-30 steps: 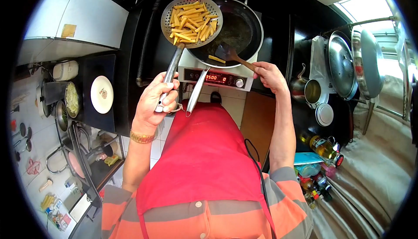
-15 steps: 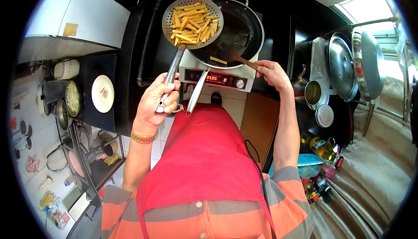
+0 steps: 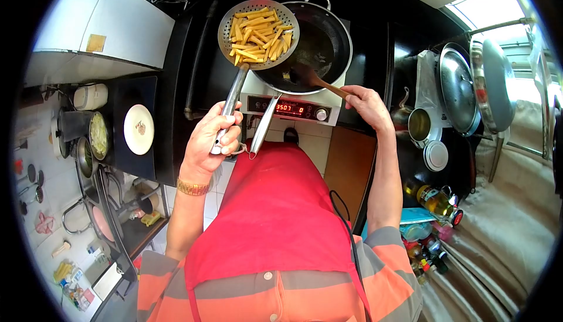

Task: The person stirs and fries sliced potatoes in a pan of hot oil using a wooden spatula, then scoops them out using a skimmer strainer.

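Observation:
My left hand [image 3: 212, 130] is wrapped round the metal handle of a perforated skimmer [image 3: 226, 43]. Fried potato sticks [image 3: 258, 35] are heaped on the skimmer, which is held over the left edge of a dark wok [image 3: 337, 41]. Between the fingers of my right hand [image 3: 366, 106] is the handle of a wooden spatula [image 3: 322, 82], its blade down in the wok. A small yellowish piece [image 3: 287, 77] shows by the blade, partly hidden. Some liquid lies in the wok bottom. Beneath the wok is a cooker [image 3: 322, 113] with a lit red display.
A white plate [image 3: 138, 129] rests on the left counter, beside a bowl of chopped food [image 3: 98, 134]. To the right are a small pot [image 3: 420, 124], a large lid [image 3: 457, 90] and an oil bottle [image 3: 435, 200]. The wok's handle points toward me.
The spatula blade has moved slightly left and down in the wok, where the yellow stick is now mostly hidden. The skimmer has barely moved.

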A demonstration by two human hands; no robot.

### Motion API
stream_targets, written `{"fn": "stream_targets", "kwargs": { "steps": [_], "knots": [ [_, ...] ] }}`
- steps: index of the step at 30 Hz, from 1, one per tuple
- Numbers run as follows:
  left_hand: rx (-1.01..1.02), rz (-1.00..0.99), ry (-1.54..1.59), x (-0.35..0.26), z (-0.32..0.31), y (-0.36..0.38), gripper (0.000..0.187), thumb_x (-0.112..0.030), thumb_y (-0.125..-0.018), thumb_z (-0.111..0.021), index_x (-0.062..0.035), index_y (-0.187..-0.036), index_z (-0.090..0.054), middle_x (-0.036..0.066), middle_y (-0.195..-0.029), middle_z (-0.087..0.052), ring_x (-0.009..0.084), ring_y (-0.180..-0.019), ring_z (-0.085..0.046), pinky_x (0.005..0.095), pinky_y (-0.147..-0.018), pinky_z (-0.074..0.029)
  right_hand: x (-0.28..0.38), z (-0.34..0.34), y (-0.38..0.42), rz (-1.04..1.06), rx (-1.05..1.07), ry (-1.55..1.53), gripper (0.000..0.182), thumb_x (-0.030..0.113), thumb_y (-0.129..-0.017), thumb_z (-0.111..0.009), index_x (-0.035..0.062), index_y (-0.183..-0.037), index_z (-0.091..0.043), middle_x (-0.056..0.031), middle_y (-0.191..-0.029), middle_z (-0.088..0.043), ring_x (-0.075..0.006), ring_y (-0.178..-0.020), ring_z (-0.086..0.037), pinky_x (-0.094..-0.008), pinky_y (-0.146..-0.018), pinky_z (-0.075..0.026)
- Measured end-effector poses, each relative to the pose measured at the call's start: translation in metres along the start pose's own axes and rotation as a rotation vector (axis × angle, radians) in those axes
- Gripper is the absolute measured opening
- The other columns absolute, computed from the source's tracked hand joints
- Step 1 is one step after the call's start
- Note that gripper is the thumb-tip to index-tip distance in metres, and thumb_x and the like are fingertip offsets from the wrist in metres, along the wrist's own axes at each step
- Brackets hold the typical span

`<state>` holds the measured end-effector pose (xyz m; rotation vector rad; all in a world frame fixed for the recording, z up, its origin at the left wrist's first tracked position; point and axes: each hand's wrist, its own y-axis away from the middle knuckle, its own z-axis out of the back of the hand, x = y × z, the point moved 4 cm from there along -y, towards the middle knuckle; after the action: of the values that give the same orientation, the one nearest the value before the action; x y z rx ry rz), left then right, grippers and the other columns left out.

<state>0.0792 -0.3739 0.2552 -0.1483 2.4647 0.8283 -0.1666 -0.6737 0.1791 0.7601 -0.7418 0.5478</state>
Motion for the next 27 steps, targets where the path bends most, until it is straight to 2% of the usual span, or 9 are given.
{"fn": "stream_targets", "kwargs": {
  "steps": [1, 6, 10, 12, 17, 18, 20, 26, 27],
  "knots": [
    [0.008, -0.001, 0.002, 0.0, 0.001, 0.0, 0.033, -0.001, -0.102, -0.051, 0.0033, -0.135, -0.052, 0.009, -0.102, -0.056, 0.0062, -0.057, -0.047, 0.0216, -0.043, -0.044, 0.0, -0.004, 0.001, 0.018, -0.008, 0.013, 0.039, 0.015, -0.092, -0.059, 0.0033, -0.128, -0.072, -0.0082, -0.08, -0.073, -0.0163, -0.079, -0.067, -0.033, -0.08, -0.053],
    [0.02, -0.002, 0.003, 0.0, 0.0, -0.001, 0.033, -0.001, -0.102, -0.051, 0.0031, -0.134, -0.052, 0.009, -0.102, -0.056, 0.0062, -0.056, -0.046, 0.0218, -0.043, -0.043, 0.001, -0.017, -0.001, 0.089, -0.081, 0.09, 0.039, 0.013, -0.092, -0.057, 0.0026, -0.127, -0.072, -0.0156, -0.081, -0.072, -0.0251, -0.077, -0.071, -0.0352, -0.079, -0.055],
    [0.003, -0.001, -0.003, 0.002, -0.001, -0.001, 0.033, -0.001, -0.101, -0.05, 0.0022, -0.134, -0.053, 0.009, -0.101, -0.056, 0.0064, -0.056, -0.046, 0.0221, -0.043, -0.043, 0.004, -0.011, 0.014, 0.025, -0.158, 0.007, 0.04, 0.014, -0.093, -0.057, 0.0004, -0.128, -0.071, -0.0136, -0.082, -0.073, -0.0228, -0.079, -0.071, -0.0343, -0.081, -0.055],
    [0.001, 0.001, 0.006, 0.005, 0.003, -0.003, 0.032, 0.0, -0.102, -0.049, 0.0012, -0.133, -0.053, 0.009, -0.1, -0.056, 0.0064, -0.056, -0.045, 0.0223, -0.042, -0.042, -0.006, -0.014, 0.022, -0.016, -0.211, -0.169, 0.041, 0.016, -0.095, -0.057, -0.0027, -0.13, -0.068, -0.0104, -0.084, -0.073, -0.0193, -0.083, -0.07, -0.0332, -0.085, -0.054],
    [-0.011, 0.008, -0.026, 0.007, 0.008, -0.007, 0.031, 0.0, -0.102, -0.05, 0.0007, -0.133, -0.053, 0.008, -0.1, -0.056, 0.0063, -0.055, -0.044, 0.0218, -0.042, -0.041, -0.03, -0.029, 0.027, -0.037, -0.24, -0.236, 0.043, 0.015, -0.097, -0.058, -0.0036, -0.135, -0.065, -0.0082, -0.085, -0.073, -0.0151, -0.087, -0.068, -0.0312, -0.088, -0.053],
    [-0.011, 0.009, -0.026, 0.007, 0.009, -0.008, 0.031, 0.0, -0.102, -0.05, 0.0007, -0.133, -0.053, 0.007, -0.1, -0.056, 0.0064, -0.055, -0.044, 0.0217, -0.043, -0.041, -0.032, -0.031, 0.028, -0.053, -0.234, -0.314, 0.042, 0.014, -0.099, -0.059, -0.0005, -0.138, -0.063, -0.0022, -0.084, -0.068, -0.0077, -0.072, -0.054, -0.0251, -0.068, -0.043],
    [-0.009, 0.013, -0.028, 0.006, 0.009, -0.008, 0.031, 0.0, -0.102, -0.05, 0.0007, -0.133, -0.053, 0.007, -0.1, -0.056, 0.0064, -0.055, -0.044, 0.0216, -0.043, -0.041, -0.033, -0.034, 0.031, -0.071, -0.231, -0.393, 0.041, 0.013, -0.102, -0.06, 0.0026, -0.141, -0.061, 0.0038, -0.083, -0.063, -0.0002, -0.057, -0.041, -0.019, -0.048, -0.033],
    [0.004, -0.008, -0.025, 0.002, 0.004, -0.007, 0.031, -0.002, -0.103, -0.05, 0.0018, -0.134, -0.053, 0.008, -0.1, -0.058, 0.006, -0.056, -0.045, 0.0218, -0.043, -0.042, -0.027, -0.032, 0.043, -0.048, -0.323, -0.487, 0.042, 0.011, -0.101, -0.062, 0.0041, -0.142, -0.06, 0.0041, -0.083, -0.062, 0.001, -0.055, -0.039, -0.0178, -0.045, -0.03],
    [0.004, -0.006, -0.026, 0.002, 0.004, -0.007, 0.031, -0.002, -0.103, -0.05, 0.0018, -0.134, -0.053, 0.008, -0.1, -0.058, 0.006, -0.056, -0.045, 0.0218, -0.043, -0.042, -0.029, -0.032, 0.043, -0.037, -0.326, -0.468, 0.04, 0.009, -0.101, -0.061, 0.0034, -0.141, -0.062, 0.003, -0.084, -0.063, -0.0005, -0.057, -0.044, -0.019, -0.048, -0.036]
  ]
}}
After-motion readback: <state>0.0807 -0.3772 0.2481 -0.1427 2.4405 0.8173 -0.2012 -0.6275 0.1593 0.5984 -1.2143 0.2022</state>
